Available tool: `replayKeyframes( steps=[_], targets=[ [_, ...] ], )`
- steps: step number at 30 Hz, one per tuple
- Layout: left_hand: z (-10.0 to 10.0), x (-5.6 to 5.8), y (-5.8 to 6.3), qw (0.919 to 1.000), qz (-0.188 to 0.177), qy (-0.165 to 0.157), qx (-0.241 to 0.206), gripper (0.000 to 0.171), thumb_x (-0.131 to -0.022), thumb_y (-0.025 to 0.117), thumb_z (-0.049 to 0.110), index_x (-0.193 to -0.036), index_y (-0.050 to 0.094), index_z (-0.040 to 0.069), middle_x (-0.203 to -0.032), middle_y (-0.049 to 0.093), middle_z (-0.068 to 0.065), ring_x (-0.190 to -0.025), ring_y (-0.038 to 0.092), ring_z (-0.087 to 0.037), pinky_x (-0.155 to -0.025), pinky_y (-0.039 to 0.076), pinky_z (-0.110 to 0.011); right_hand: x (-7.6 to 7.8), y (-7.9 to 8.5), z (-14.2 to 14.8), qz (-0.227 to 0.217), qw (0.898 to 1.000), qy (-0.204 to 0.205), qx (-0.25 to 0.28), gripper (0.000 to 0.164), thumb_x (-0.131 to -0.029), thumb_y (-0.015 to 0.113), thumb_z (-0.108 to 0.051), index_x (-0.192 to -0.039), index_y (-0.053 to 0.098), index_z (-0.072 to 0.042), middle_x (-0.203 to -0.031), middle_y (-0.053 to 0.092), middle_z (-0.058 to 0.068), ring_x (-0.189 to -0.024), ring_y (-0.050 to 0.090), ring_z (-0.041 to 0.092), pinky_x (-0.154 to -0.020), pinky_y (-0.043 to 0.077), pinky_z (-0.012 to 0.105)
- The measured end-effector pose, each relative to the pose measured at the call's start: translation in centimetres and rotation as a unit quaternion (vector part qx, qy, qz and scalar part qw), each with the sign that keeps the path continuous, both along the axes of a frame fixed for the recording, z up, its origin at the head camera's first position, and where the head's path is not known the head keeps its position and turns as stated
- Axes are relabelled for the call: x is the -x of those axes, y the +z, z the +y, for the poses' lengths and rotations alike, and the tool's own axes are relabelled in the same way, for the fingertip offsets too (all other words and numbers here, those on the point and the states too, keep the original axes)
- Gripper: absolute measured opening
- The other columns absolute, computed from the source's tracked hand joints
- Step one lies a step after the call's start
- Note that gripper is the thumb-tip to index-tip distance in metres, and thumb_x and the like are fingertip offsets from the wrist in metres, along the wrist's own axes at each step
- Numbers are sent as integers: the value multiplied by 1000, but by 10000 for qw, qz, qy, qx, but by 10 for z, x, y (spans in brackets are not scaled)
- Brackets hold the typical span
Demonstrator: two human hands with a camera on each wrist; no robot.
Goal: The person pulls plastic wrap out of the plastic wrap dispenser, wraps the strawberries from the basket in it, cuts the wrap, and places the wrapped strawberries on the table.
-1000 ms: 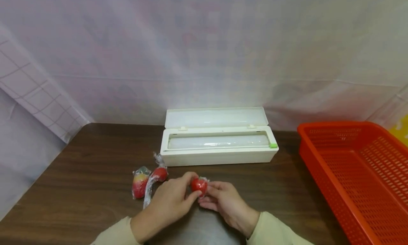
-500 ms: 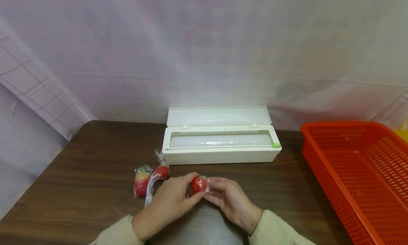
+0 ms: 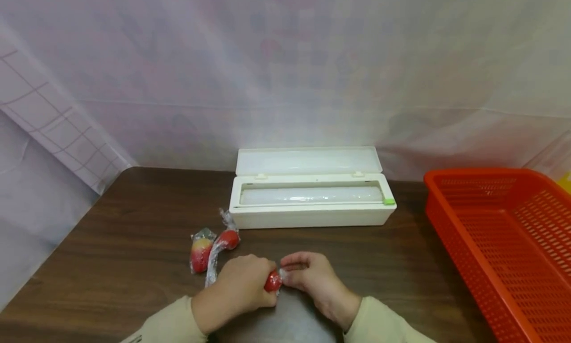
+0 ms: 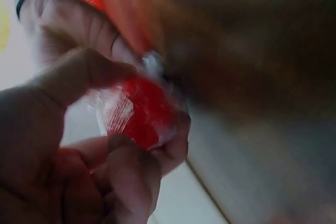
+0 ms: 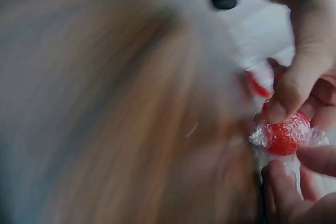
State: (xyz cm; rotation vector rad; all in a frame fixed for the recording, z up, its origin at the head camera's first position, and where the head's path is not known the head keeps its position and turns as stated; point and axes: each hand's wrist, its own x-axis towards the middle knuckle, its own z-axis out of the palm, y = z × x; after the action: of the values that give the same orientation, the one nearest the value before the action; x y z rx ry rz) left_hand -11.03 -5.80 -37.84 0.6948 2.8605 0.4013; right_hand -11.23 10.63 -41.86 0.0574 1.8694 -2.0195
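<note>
My left hand [image 3: 244,286] grips a small round red fruit [image 3: 273,281] wrapped in clear cling film. In the left wrist view the thumb and fingers curl round the shiny red fruit [image 4: 139,111]. My right hand [image 3: 318,286] is at the fruit's right side, its fingertips pinching the bunched end of the cling film [image 3: 283,274]. In the right wrist view, film bunches out on both sides of the fruit [image 5: 286,134]. Left of the hands lie a wrapped yellow-and-red fruit [image 3: 201,254] and a wrapped red fruit [image 3: 229,239] with long twisted film tails.
A white cling film box [image 3: 312,219] stands behind the hands, its lid [image 3: 308,160] raised and a film roll [image 3: 290,196] inside. A red perforated plastic basket [image 3: 464,254] stands at the right. A brown wooden table [image 3: 134,224] lies beneath, with pale cloth behind.
The left hand has turned and drawn the red fruit slightly down and nearer the body. The right hand's fingers have shifted to the film end at the fruit's right side.
</note>
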Motion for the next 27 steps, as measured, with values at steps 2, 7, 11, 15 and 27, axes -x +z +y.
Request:
replayKeyframes(
  steps=[2,7,11,15,27],
  targets=[
    [1,-1,-2,9997,-35,51,227,20,-62,74,26,-68,57,20,-58,51,7,-52,46,-11,-45,36,-31,1,0,1,566,9959,443,-555,38,-72,64,10,-110,59,13,-98,68,16,-84,64,14,-75,54,23],
    [3,1,-4,9991,264,268,214,30,-69,78,37,-61,56,19,-56,55,4,-51,51,-14,-44,37,-34,7,10,6,2023,9538,850,-2052,31,-77,65,5,-108,63,4,-105,69,18,-97,67,27,-84,55,37],
    [4,7,-7,9967,506,540,327,35,-70,79,45,-61,58,18,-60,62,0,-55,59,-20,-45,41,-36,7,13,10,2163,9397,778,-2531,31,-80,65,-1,-110,64,-1,-110,69,14,-105,64,29,-91,50,46],
    [3,17,-11,9919,843,798,517,35,-73,77,44,-61,59,16,-64,66,-4,-58,63,-23,-45,44,-38,7,11,13,1975,9444,596,-2559,31,-80,65,-4,-111,65,-2,-113,69,13,-108,62,29,-94,48,48],
    [4,30,-13,9817,1160,1191,925,36,-77,76,41,-79,64,6,-70,68,-10,-62,65,-27,-47,47,-41,12,9,20,1664,9559,204,-2412,27,-82,66,-4,-109,67,-3,-110,70,12,-104,63,25,-84,49,34]
  ],
)
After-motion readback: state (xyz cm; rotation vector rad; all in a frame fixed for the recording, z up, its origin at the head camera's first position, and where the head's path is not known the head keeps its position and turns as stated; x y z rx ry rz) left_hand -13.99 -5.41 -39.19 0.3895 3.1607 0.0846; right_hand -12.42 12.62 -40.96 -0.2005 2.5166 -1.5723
